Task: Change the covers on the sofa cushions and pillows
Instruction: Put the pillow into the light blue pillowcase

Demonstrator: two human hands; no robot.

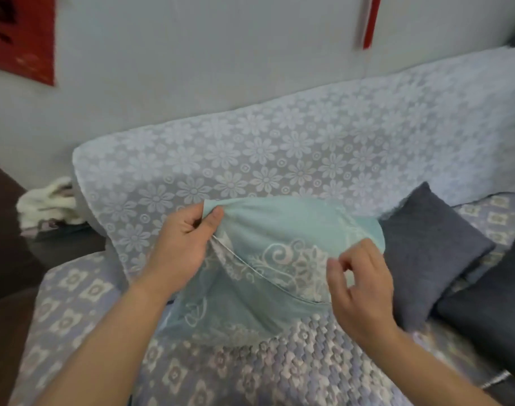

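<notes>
At the far left a red hanging (20,36) is fixed to the pale wall (192,54), and below it a white bundle of cloth (50,200) lies on a dark surface beside the sofa's end. The sofa backrest (294,159) wears a white lace throw with a daisy pattern, and the seat (74,294) is covered in a lilac quilted spread with pale flower squares. The left hand (183,244) pinches the upper left corner of the teal cushion cover (279,230) between thumb and curled fingers, lifting the fabric at its open edge. The cushion stands on the seat in the middle, leaning against the lace-covered backrest, its white scrollwork pattern and a thin piped seam showing across the front. The right hand (361,288) is against the cushion's right side with fingers loosely curled; thumb and forefinger come close together near the seam, though whether they actually hold cloth cannot be told. Just right of the teal cushion, a dark grey pillow (429,253) rests tilted against the backrest, and another dark grey cushion (490,303) lies beside it at the right edge. A red strip (370,22) hangs on the wall above
</notes>
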